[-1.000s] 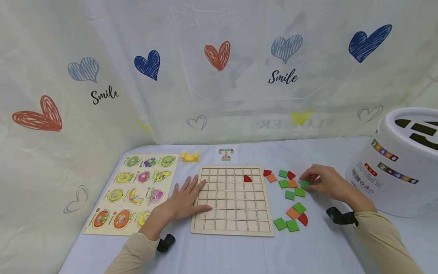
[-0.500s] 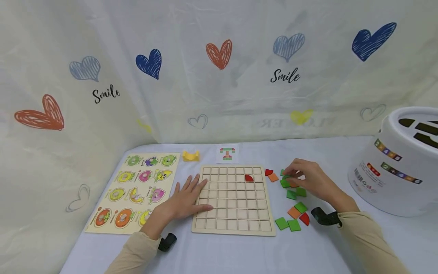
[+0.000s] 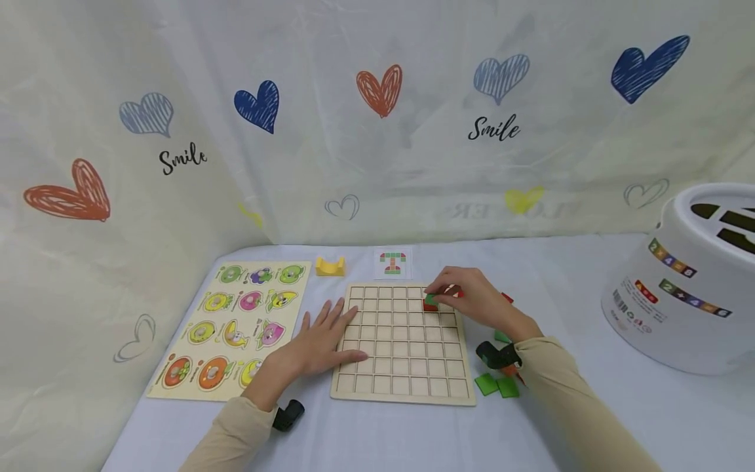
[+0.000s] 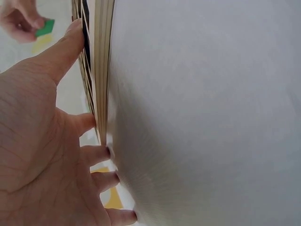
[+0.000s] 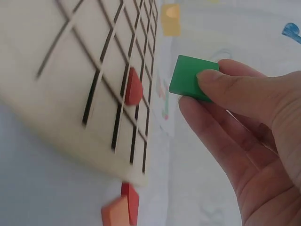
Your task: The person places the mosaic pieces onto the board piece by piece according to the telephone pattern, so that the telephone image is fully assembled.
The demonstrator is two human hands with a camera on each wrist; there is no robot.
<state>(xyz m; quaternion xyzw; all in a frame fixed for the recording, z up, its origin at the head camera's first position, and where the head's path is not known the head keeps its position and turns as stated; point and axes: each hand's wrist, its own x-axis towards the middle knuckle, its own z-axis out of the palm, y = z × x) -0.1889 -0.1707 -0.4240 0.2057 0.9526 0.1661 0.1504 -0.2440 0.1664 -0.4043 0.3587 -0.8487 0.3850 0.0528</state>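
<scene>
My right hand (image 3: 472, 296) is pinching a green tile (image 5: 190, 75) between the thumb and the fingers. This tile is a thick square, smooth and matt, with straight edges, and in the right wrist view I see it held above the grid board (image 3: 401, 334), apart from its surface. My left hand (image 3: 315, 351) grasps nothing; its fingers are spread at the left edge of the board, and the thumb lies upon it.

The board is of pale wood with rounded corners, and thin dark lines divide its face into square cells. One cell in the second row from the far edge contains a red quarter-round piece (image 5: 134, 89). Outside, on the white cloth (image 3: 407, 439), lie loose pieces (image 3: 508, 387) in green, orange and red, partly hidden by my arm. The white tub (image 3: 678, 328) has a round lid with dark slots — what is inside, I cannot tell. The fruit board (image 3: 197, 354) on the left carries flat, coloured fruit shapes.

Half a second ago my right hand was above the loose pieces; now it has come over the board — while my left hand remains in the same place.
</scene>
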